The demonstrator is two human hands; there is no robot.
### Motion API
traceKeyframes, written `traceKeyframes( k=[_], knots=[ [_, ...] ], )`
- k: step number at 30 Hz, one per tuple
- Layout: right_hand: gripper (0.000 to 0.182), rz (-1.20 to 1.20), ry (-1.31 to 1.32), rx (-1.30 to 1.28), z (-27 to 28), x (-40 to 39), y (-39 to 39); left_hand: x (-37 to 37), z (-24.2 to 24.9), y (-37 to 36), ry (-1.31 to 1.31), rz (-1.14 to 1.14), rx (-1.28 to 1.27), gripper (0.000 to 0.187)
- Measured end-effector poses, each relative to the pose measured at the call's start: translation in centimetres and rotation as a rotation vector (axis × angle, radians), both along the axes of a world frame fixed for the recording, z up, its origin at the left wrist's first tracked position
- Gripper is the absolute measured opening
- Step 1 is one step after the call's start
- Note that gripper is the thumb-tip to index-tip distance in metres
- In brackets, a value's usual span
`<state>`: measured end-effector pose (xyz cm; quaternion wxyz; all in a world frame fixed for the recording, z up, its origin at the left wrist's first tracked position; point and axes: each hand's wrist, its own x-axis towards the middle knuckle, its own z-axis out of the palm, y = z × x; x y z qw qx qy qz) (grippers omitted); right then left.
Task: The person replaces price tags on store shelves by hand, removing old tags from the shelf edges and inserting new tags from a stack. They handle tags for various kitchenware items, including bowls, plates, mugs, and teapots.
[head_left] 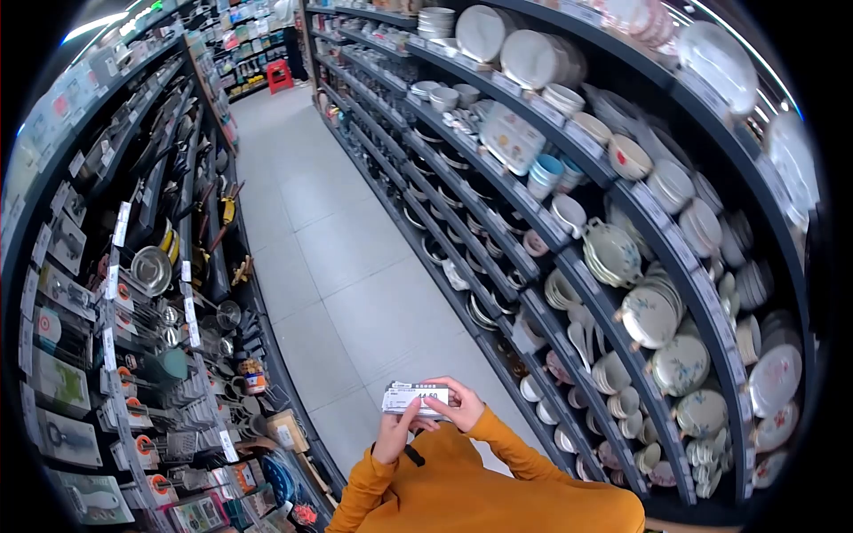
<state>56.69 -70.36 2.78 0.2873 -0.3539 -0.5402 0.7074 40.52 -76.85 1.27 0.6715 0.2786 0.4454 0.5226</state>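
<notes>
A small stack of white price tags [404,399] with dark print is held in front of my body, over the aisle floor. My left hand [394,433] grips the stack from its left and lower side, thumb on the front. Around the right end, my right hand [463,405] has its fingers along the upper edge and its thumb on the face of the top tag. The top tag shows large digits, partly covered by the thumbs. Both sleeves are mustard yellow.
Shelves of plates [651,316] and bowls [671,186] line the right side. Packaged utensils [62,382] and a metal strainer [152,270] hang on the left rack. A tiled floor [346,249] runs between them to a red stool [279,75] near a standing person.
</notes>
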Motion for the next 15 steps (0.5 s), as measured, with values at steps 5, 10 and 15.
traceKeyframes(
  k=[5, 10, 15],
  knots=[
    [0.035, 0.217, -0.034, -0.031, -0.6, -7.3, 10.9, -6.2, 1.0, 8.0, 0.006, 0.182, 0.002, 0.031],
    [0.04, 0.477, -0.095, 0.142, 2.8, -14.9, 19.4, -11.9, 2.0, 12.7, 0.002, 0.349, 0.035, 0.029],
    [0.043, 0.418, -0.057, 0.149, 1.6, -20.9, 24.1, -16.7, 1.3, 17.6, -0.056, 0.471, 0.027, 0.028]
  ],
)
